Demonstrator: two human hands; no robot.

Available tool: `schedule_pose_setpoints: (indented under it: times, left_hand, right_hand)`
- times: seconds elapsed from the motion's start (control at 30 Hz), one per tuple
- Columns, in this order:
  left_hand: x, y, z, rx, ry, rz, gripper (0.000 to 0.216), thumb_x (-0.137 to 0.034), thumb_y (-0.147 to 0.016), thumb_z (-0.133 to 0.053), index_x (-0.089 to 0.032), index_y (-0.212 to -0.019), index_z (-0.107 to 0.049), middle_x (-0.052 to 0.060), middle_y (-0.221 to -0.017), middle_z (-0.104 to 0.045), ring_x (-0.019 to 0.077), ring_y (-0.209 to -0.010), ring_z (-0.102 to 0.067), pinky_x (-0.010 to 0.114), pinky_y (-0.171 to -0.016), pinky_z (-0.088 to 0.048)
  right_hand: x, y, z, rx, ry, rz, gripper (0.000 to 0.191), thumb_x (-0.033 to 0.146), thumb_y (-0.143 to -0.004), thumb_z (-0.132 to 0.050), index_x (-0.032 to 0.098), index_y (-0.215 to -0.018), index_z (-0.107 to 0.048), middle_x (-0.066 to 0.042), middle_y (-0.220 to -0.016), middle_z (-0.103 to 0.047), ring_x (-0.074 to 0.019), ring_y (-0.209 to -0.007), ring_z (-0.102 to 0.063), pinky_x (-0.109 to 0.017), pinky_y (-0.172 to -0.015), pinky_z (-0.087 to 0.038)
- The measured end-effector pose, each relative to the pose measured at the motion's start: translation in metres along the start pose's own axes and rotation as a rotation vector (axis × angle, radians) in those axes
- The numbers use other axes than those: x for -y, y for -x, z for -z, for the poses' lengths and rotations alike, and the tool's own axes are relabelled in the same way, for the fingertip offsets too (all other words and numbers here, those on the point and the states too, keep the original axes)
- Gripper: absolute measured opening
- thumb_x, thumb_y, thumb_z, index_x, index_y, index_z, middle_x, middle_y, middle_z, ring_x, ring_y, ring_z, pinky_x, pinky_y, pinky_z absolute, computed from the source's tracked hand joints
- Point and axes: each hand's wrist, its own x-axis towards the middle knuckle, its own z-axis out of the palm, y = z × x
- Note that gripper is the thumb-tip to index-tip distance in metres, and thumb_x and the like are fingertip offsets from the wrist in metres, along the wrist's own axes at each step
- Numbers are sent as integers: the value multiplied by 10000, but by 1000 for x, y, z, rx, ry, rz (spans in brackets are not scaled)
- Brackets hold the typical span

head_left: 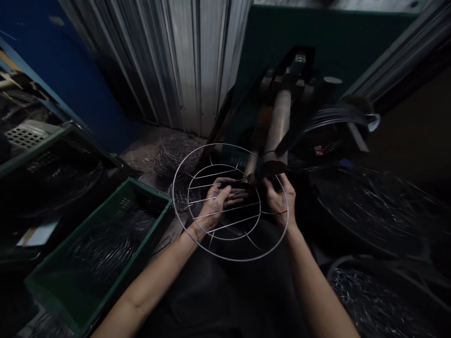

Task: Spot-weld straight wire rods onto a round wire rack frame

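Observation:
A round wire rack, made of two concentric rings with several parallel bars across the inner one, is held tilted below a spot-welding machine's thick cylindrical arm. My right hand is closed at the rack's right side, its fingers by the outer ring and just under the arm's round dark end. Seen through the bars, my left hand is beneath the rack, fingers curled and thumb bent in. Whatever lies between those left fingers is too dark to make out. A thinner lower arm ends near the left fingertips.
At left stands a green crate holding bent wires. Tangled wire bundles lie on the floor by the corrugated wall. To the right are a wide dark container of wires and a tub of small metal pieces.

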Motion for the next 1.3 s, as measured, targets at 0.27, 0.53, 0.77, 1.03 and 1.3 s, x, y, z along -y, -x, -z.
schedule_pose_setpoints:
  times: [0.27,0.53,0.77,1.03,1.3]
  left_hand:
    - [-13,4,2,97,-15,108,381,-387,-777,-639,-198,-1028,-423,53,-911,-673,184,-739,-688,267,-662,-538]
    - [25,15,-17,-253,125,-222,369,-442,-791,-609,-228,-965,-365,37,-987,-659,137,-697,-675,222,-621,-514]
    - [28,9,-17,-263,103,-218,318,-418,-822,-575,-234,-977,-368,39,-1037,-649,140,-685,-678,213,-588,-511]
    - [19,1,-15,-301,83,-256,288,-421,-838,-549,-230,-968,-379,43,-1048,-648,125,-653,-675,159,-534,-448]
    - [21,-6,-15,-325,92,-254,319,-455,-827,-553,-233,-979,-380,50,-1053,-648,126,-646,-671,167,-533,-457]
  right_hand:
    - [-3,43,37,77,-53,-70,356,412,-819,-554,194,-1098,-594,-55,-1016,-645,-194,-946,-599,-322,-808,-481]
    - [4,70,31,-35,-61,-223,352,483,-778,-596,154,-899,-625,-80,-872,-661,-206,-791,-636,-333,-709,-524]
    - [2,34,18,-96,-39,-98,297,437,-757,-625,181,-903,-657,-38,-854,-656,-163,-755,-615,-266,-671,-490]
    - [3,13,4,-87,15,-57,260,416,-743,-618,179,-837,-672,-20,-791,-655,-155,-723,-596,-239,-638,-440]
    - [-2,8,2,-89,22,-44,279,431,-736,-624,169,-828,-656,-16,-778,-645,-146,-700,-575,-234,-628,-421]
